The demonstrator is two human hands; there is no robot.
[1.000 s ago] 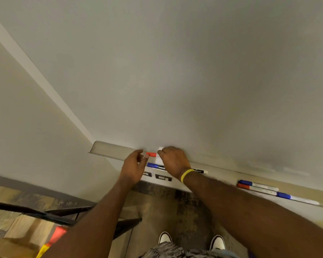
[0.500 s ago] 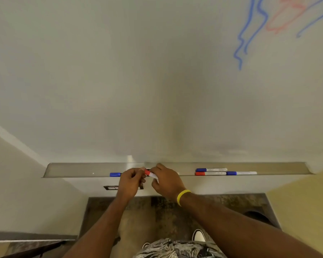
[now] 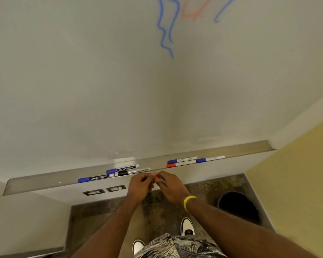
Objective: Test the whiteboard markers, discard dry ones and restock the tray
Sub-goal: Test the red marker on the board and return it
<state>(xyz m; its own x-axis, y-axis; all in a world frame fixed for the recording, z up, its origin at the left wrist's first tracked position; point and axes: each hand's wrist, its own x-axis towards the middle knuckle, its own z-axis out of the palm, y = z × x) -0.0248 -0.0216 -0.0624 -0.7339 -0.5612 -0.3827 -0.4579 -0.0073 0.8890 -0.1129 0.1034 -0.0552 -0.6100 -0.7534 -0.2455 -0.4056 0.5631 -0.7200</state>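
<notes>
A red-capped marker (image 3: 158,178) is held between both hands just below the metal tray (image 3: 246,148). My left hand (image 3: 141,185) pinches its red cap end; my right hand (image 3: 171,186) grips the white barrel, which is mostly hidden. On the tray's left lie a blue marker (image 3: 93,178), another blue marker (image 3: 122,168) and a black marker (image 3: 133,171). On the right lie a blue marker (image 3: 182,160), a red marker (image 3: 181,164) and a blue marker (image 3: 210,159). Blue and red scribbles (image 3: 168,27) mark the whiteboard above.
A dark round bin (image 3: 237,206) stands on the floor at the lower right, beside a yellow wall (image 3: 296,183). Two wall sockets (image 3: 104,190) sit below the tray. My shoes (image 3: 187,227) are on the mottled floor.
The view swung right and up, bringing the scribbles and bin into sight. Both hands lifted the red marker off the tray and now hold it in front of the tray's edge.
</notes>
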